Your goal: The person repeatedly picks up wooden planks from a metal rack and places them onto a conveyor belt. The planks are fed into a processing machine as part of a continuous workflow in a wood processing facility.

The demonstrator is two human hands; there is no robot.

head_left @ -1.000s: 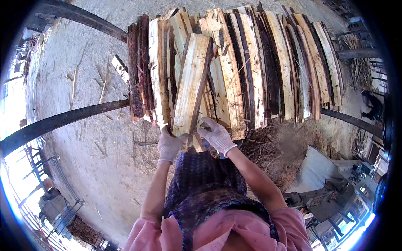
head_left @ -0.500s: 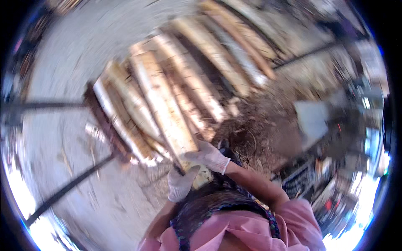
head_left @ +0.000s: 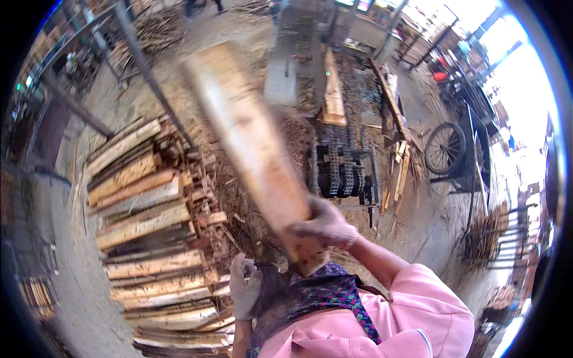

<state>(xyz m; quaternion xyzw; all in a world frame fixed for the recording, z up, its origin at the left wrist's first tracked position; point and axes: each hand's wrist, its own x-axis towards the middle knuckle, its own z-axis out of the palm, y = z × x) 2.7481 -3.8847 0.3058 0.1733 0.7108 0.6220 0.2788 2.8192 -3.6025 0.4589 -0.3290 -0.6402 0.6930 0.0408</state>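
Observation:
A long, rough-sawn wooden board (head_left: pixel 250 143), blurred by motion, slants up and away to the left from in front of my body. My right hand (head_left: pixel 325 225), in a pale work glove, is closed around its near end, thumb across the top face. Apart from the board, my left hand (head_left: pixel 245 289) is raised at the lower left, also gloved. Its fingers are loosely bent, with a gap at the thumb and nothing visible in them. Beside it lies a long row of stacked planks (head_left: pixel 158 262), some with bark edges.
Ahead to the right is a machine with chains (head_left: pixel 343 173), and another board (head_left: pixel 334 92) lies on it. A spoked wheel (head_left: pixel 446 148) on a cart stands farther right. Metal posts (head_left: pixel 149 74) rise at the far left. Wood scraps (head_left: pixel 212 218) litter the ground beside the planks.
My view has swung right, from the planks toward the machine. The board was in both hands; now my left hand is off it and my right hand carries it.

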